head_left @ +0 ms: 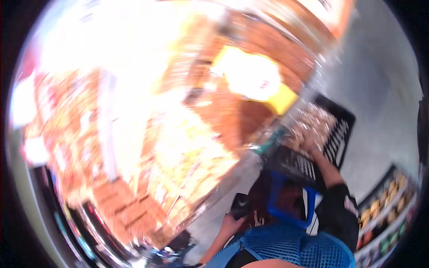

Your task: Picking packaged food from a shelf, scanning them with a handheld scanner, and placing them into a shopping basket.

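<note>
Head view: right hand [311, 146] inside black crate [343, 127], grip unclear.
Left hand [231, 223] grips black handheld object [240, 204]; loosening could drop it.

Shop interior under harsh, bleaching light, much of it smeared by blur.
Glare [129, 35] whitens the upper left, hiding whatever stands there; a broad display stand [286, 44] with brown, wood-like surfaces runs diagonally across the middle. Smooth grey floor [375, 76] stretches down the right side, with a stocked, dark-edged shelf unit [380, 184] at lower right. Dark shelving [43, 181] lines the lower left, its contents too blurred to tell.
</note>
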A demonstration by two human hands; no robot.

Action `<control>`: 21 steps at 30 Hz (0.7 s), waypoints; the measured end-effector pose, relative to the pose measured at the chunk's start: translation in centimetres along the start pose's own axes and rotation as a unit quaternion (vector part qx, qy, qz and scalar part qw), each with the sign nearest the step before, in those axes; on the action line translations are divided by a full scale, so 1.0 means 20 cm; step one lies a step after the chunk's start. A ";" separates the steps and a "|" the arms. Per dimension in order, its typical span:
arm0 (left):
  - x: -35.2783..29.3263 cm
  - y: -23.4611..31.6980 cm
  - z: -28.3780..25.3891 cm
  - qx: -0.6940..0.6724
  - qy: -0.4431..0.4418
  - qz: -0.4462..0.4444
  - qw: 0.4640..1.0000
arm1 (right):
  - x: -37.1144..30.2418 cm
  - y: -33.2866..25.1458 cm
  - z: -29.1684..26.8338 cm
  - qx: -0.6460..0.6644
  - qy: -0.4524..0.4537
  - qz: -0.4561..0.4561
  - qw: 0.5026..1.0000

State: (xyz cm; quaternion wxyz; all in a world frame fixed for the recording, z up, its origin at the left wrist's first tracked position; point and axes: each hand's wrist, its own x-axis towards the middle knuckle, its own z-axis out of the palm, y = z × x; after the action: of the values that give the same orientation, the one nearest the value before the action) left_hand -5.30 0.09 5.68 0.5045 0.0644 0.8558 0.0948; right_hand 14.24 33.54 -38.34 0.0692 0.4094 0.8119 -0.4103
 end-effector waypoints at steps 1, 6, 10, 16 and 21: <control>0.03 0.06 -0.01 -0.049 0.005 0.056 0.997 | -0.18 0.32 -0.20 0.004 0.002 -0.101 0.995; -0.02 0.00 -0.11 -0.028 0.052 0.160 0.985 | -0.59 -0.27 -0.39 0.038 -0.093 0.028 0.995; -0.09 -0.02 -0.24 -0.025 -0.048 0.208 0.977 | -0.86 -0.82 -0.79 -0.008 -0.073 0.096 0.993; -0.35 -0.14 -0.48 -0.026 0.011 0.354 0.935 | -1.13 -1.37 -1.02 -0.007 0.069 -0.019 0.997; -0.48 -0.38 -0.60 -0.110 0.100 0.448 0.882 | -1.23 -1.99 -1.13 -0.031 0.043 -0.164 0.985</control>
State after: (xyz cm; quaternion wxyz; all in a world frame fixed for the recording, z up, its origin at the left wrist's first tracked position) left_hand -11.33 -10.46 17.80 0.3235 0.3750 0.7661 0.4096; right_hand 6.62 21.89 11.81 -0.0218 0.2855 0.8825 -0.3731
